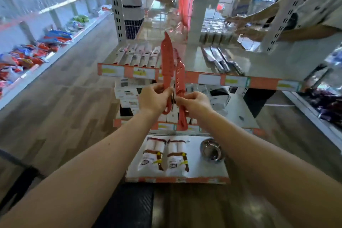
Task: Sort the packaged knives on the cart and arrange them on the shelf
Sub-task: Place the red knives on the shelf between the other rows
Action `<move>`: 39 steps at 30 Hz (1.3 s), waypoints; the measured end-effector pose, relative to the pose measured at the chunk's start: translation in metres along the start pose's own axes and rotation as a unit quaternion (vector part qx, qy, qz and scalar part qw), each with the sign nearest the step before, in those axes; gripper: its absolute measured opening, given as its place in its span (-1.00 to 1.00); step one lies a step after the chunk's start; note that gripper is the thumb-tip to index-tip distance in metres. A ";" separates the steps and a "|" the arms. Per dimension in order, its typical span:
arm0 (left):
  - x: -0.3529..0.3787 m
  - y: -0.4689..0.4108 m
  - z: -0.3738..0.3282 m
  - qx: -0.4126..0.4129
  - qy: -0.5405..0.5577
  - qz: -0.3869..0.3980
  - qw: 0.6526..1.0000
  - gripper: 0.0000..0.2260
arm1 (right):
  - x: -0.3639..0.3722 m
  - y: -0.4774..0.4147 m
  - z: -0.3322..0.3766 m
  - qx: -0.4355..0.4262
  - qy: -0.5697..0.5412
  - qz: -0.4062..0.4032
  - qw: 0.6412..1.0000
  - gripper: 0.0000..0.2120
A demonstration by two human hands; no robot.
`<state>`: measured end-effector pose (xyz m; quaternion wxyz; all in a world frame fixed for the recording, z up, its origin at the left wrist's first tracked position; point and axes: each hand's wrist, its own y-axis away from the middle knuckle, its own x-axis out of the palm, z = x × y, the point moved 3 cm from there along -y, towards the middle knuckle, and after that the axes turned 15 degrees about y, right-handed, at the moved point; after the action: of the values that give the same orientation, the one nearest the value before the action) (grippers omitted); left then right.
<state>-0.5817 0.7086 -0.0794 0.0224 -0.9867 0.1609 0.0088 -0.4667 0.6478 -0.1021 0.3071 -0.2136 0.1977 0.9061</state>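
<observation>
- While both are held upright in front of the shelf (209,79), the taller red knife (167,55) is gripped at its handle by the left hand (154,99), and the shorter red knife (180,77) is gripped at its handle by the right hand (194,102).
- Both hands are clenched round the handles. The knives are kept just beside each other, and the fingers of the two hands almost meet.
- Each knife is judged light and stiff. The red cover looks like smooth, perforated plastic and may prove a little slippery.
- A hold at the handle, clear of the blade end, is therefore judged safest, and a flat lay-down is advised.
- On the top shelf, a row of packed knives (138,55) lies at the left and some cleavers (220,59) at the right. The bare stretch between them is judged a likely place for the red pair.
- White boxes (127,90) are stacked on the shelf below. White packets (166,155) and a steel bowl (211,149) rest on the lowest one.
- Whether the red cover is a sheath or sealed packaging cannot be told.
- The cart cannot be made out with certainty, though a dark shape (125,207) at the near edge may be part of it.
- The shelf labels are blurred. At the far right, other people's hands (246,30) reach in, and what they handle is unclear.
</observation>
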 end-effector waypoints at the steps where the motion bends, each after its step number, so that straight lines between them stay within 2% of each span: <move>1: 0.013 0.000 -0.004 -0.001 0.000 -0.002 1.000 -0.78 | -0.014 -0.003 -0.005 0.001 0.004 -0.004 1.000 -0.76; 10: 0.068 -0.037 -0.017 -0.032 -0.004 0.019 0.999 -0.77 | -0.080 -0.051 -0.003 0.003 0.028 -0.042 0.999 -0.73; 18: 0.088 -0.128 -0.018 -0.023 -0.140 0.083 0.986 -0.77 | -0.092 -0.113 0.041 -0.068 0.144 -0.069 0.985 -0.71; 20: 0.097 -0.146 -0.021 -0.020 -0.164 0.103 0.981 -0.75 | -0.094 -0.128 0.050 -0.067 0.164 -0.075 0.981 -0.68; 25: 0.115 -0.176 -0.020 -0.034 -0.143 0.113 0.983 -0.77 | -0.097 -0.160 0.055 -0.047 0.194 -0.080 0.977 -0.63; 29: 0.117 -0.192 -0.005 -0.036 -0.221 0.099 0.970 -0.72 | -0.091 -0.181 0.053 -0.035 0.217 -0.078 0.972 -0.58; 33: 0.119 -0.202 -0.001 -0.011 -0.308 0.090 0.947 -0.68 | -0.081 -0.199 0.052 -0.039 0.256 -0.065 0.964 -0.62; 39: 0.129 -0.213 -0.001 0.046 -0.358 0.102 0.927 -0.72 | -0.070 -0.220 0.052 -0.037 0.274 -0.076 0.958 -0.54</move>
<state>-0.3921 0.8695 -0.0725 0.1232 -0.8940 0.2418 0.3566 -0.2892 0.8022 -0.0733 0.3007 -0.4792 0.2240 0.7936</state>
